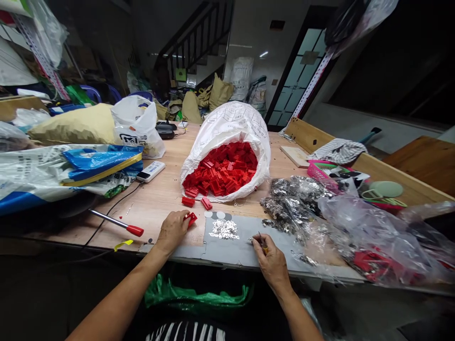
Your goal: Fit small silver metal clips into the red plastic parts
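Observation:
My left hand (173,231) is closed around a small red plastic piece (192,218) at the near edge of the table. My right hand (270,258) pinches a thin yellow-handled tool (263,243) whose tip rests on a grey mat (234,246). Between the hands lies a small heap of tiny silver metal parts (223,229). Two loose red pieces (196,202) lie just beyond my left hand. Behind them a white sack (231,128) lies on its side, its mouth full of red plastic pieces (222,170).
Clear plastic bags of silver parts (295,199) and red pieces (369,263) crowd the right. A red-handled screwdriver (117,221), a white remote (151,171) and blue-white sacks (71,168) lie left. A pink basket (323,168) sits at the right rear. A green bag (192,296) hangs below the table edge.

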Demonstrator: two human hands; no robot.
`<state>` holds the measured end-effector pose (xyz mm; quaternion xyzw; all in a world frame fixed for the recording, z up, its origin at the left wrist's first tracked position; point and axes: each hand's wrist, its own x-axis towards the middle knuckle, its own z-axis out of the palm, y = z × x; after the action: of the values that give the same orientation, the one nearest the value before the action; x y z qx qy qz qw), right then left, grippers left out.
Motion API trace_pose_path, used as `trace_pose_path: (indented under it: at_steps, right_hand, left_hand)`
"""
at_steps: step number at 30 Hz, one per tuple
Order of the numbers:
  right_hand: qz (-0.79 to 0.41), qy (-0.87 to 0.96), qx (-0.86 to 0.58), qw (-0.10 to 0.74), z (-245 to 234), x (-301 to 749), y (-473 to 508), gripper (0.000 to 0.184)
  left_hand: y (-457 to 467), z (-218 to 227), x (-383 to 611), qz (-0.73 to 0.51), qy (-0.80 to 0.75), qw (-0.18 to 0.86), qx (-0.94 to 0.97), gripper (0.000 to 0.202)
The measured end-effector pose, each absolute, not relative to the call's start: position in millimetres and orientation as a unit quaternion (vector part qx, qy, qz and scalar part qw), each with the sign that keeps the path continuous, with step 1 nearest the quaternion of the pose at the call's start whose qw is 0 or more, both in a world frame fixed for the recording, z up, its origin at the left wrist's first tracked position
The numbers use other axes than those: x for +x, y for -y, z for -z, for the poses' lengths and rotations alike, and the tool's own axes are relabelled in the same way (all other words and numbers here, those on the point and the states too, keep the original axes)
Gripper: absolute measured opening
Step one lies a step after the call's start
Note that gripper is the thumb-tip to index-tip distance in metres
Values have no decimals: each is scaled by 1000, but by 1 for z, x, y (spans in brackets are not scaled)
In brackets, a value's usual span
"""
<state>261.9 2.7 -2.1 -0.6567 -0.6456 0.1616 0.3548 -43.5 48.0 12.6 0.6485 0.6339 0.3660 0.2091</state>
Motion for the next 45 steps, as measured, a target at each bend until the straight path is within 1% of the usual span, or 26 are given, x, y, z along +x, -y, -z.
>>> trace_pose_path:
  at_steps: [3, 7, 9, 11, 12, 14, 17, 20, 23, 26, 27, 29, 31, 36, 45]
  right_hand:
    - [-184, 640, -654, 359, 0, 261, -2, 29]
    - [-201, 639, -641, 375, -3, 260, -1, 30]
    - [-205, 639, -634, 385, -4, 260, 0, 31]
    - [-210, 638, -629, 392, -5, 261, 0, 32]
    - [-212, 637, -627, 395, -6, 260, 1, 33]
    - [-216, 636, -621, 404, -8, 257, 3, 32]
    - [-230, 640, -602, 419, -15, 245, 11, 31]
    - [-265, 652, -571, 422, -28, 226, 23, 29]
    - [-285, 672, -544, 413, -42, 208, 34, 23]
    - [-273, 700, -518, 409, -50, 197, 41, 18]
    - [-267, 711, -509, 406, -51, 195, 42, 17]
    - [-258, 730, -492, 398, -51, 193, 43, 14]
    - [-252, 742, -484, 390, -50, 192, 44, 12]
    - [-236, 760, -477, 374, -47, 189, 47, 11]
    - [-232, 788, -439, 365, -48, 187, 46, 16]
  left_hand:
    - [-33, -19, -36, -383, -615, 309, 616, 15]
    - [-9, -30, -23, -399, -567, 457, 557, 22]
    - [3, -36, -17, -428, -509, 595, 452, 22]
    - [12, -42, -12, -444, -431, 724, 303, 27]
    - [17, -44, -11, -444, -399, 764, 243, 30]
    - [24, -47, -7, -439, -372, 791, 205, 35]
    - [31, -48, -1, -439, -391, 759, 279, 43]
    - [36, -43, 5, -432, -434, 674, 413, 46]
    - [40, -36, 8, -426, -485, 514, 565, 41]
    - [44, -33, 8, -419, -510, 326, 676, 28]
    - [45, -33, 7, -422, -503, 283, 699, 25]
    - [46, -35, 7, -431, -481, 231, 728, 24]
    - [47, -37, 7, -434, -468, 208, 741, 24]
    - [51, -40, 8, -431, -459, 198, 751, 23]
    - [55, -40, 11, -447, -440, 195, 754, 27]
